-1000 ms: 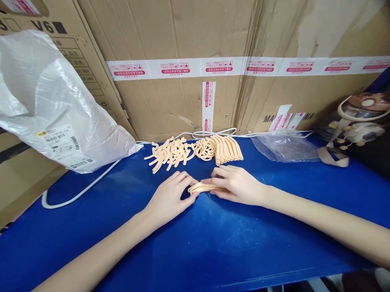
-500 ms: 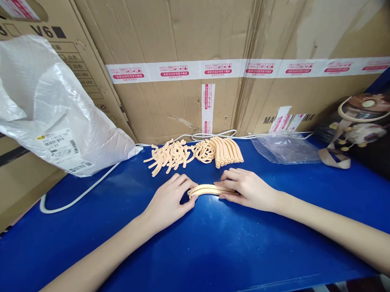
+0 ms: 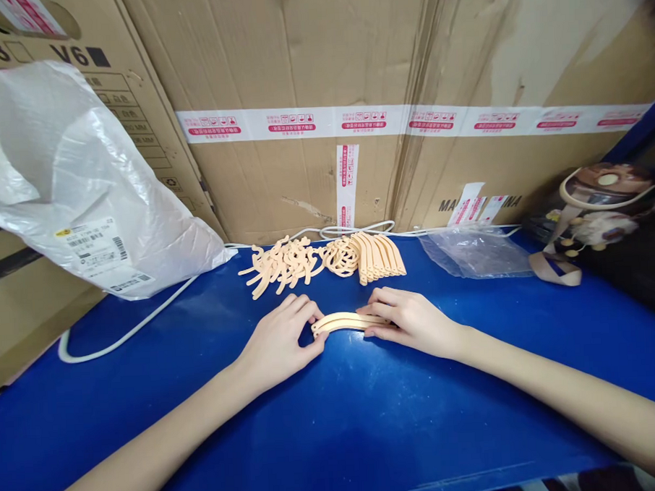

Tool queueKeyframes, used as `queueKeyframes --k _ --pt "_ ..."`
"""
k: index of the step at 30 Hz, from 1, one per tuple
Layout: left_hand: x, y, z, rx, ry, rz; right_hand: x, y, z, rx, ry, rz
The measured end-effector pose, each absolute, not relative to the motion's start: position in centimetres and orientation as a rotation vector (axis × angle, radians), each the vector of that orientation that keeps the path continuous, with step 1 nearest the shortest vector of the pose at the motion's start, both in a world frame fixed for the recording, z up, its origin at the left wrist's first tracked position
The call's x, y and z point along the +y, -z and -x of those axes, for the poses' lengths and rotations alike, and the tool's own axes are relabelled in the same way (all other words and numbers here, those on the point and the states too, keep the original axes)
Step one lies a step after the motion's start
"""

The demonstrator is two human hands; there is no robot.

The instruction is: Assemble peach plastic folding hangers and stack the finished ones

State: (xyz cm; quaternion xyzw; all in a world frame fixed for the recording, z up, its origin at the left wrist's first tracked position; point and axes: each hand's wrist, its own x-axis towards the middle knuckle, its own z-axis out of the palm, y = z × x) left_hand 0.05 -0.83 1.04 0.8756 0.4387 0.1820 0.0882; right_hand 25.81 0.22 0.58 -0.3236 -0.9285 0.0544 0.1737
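A curved beige strip [image 3: 344,321], long and grooved along its side, lies low over the blue table between my two hands. Its left end, with a small hole showing, is pinched by the thumb and fingers of my left hand [image 3: 288,330]. My right hand [image 3: 409,318] grips the other end, which the fingers partly cover. Behind my hands stands a row of similar curved beige strips [image 3: 379,256]. Left of that row is a cluster of beige rings [image 3: 341,256], and beside it a loose pile of small wavy beige pieces [image 3: 282,263].
A white plastic bag [image 3: 97,197] with a label leans at the left, near a white cable [image 3: 130,335]. Tall cardboard [image 3: 282,189] walls the back of the blue table [image 3: 335,419]. A clear plastic bag [image 3: 474,252] and a brown bag with a strap [image 3: 601,190] lie right.
Both hands keep their hold on the curved strip. The whole view has shifted slightly; otherwise hands and strip look nearly the same.
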Motion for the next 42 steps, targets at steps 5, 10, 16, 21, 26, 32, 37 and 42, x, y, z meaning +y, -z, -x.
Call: queueKeyframes --k 5,10,16,21,26,32,37,42 --pt "-0.6 -1.1 0.2 1.304 -0.527 -2.609 0.2 -0.8 -26.2 -2.678 -0.165 0.902" --pt "-0.7 -1.2 0.1 1.321 -0.506 -2.587 0.3 -0.7 -26.2 -2.673 -0.231 0.913" --pt "-0.8 -1.1 0.1 1.357 -0.503 -2.562 0.6 -0.8 -26.5 -2.665 -0.307 0.918" --pt "-0.7 -1.0 0.1 1.359 -0.482 -2.58 0.5 -0.8 -26.5 -2.659 -0.29 0.917" --pt "-0.8 -0.9 0.0 1.378 -0.473 -2.584 0.7 -2.0 -26.4 -2.664 -0.157 0.931" --pt "-0.8 -0.8 -0.1 1.439 -0.458 -2.608 4.1 -4.5 -25.4 -2.652 0.321 1.038" --pt "-0.7 -0.5 -0.2 1.426 -0.454 -2.652 9.0 -5.3 -23.9 -2.635 0.455 1.214" --pt "-0.7 -0.4 -0.2 1.431 -0.455 -2.667 12.5 -4.5 -23.0 -2.619 0.413 1.332"
